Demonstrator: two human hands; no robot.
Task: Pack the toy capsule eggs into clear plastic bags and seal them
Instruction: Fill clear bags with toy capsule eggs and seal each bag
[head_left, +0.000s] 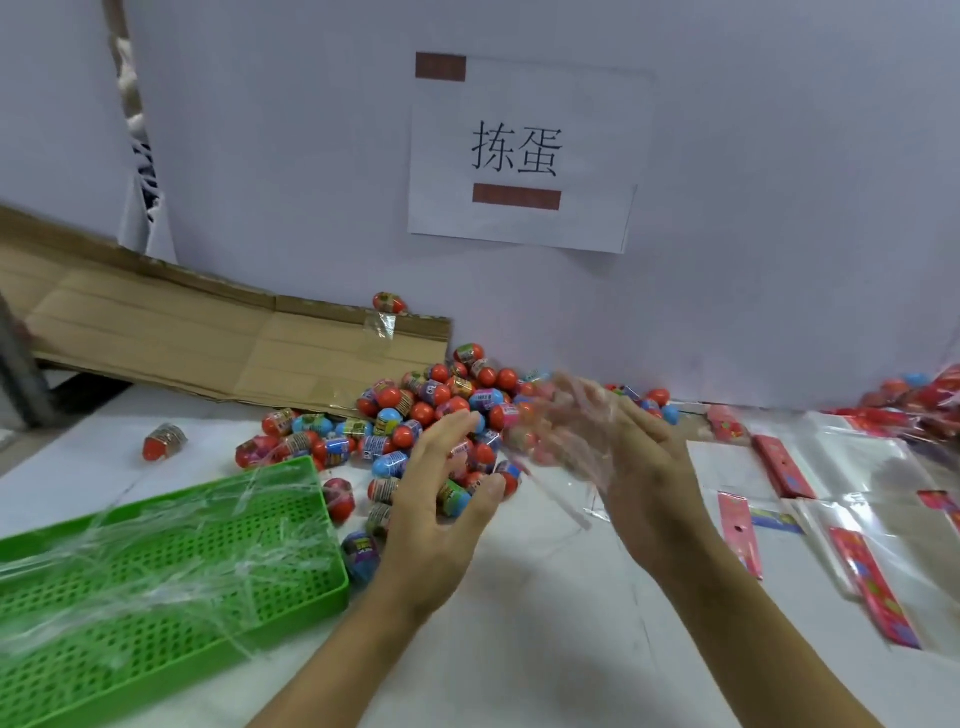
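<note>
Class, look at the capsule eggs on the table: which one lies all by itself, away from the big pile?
The red egg lying alone left of the pile, beyond the far corner of the green tray. Bare table surrounds it; the others cluster together.

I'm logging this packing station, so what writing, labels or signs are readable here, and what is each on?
"拣蛋": large black characters on the white paper sheet stuck to the wall.
Two brown bars on that sheet, above and below the characters: no text shows on them.
Wrappers on the capsule eggs: printed, but too small and blurred to read.
Red header cards on the clear bags at right: patterned, nothing legible.
</note>
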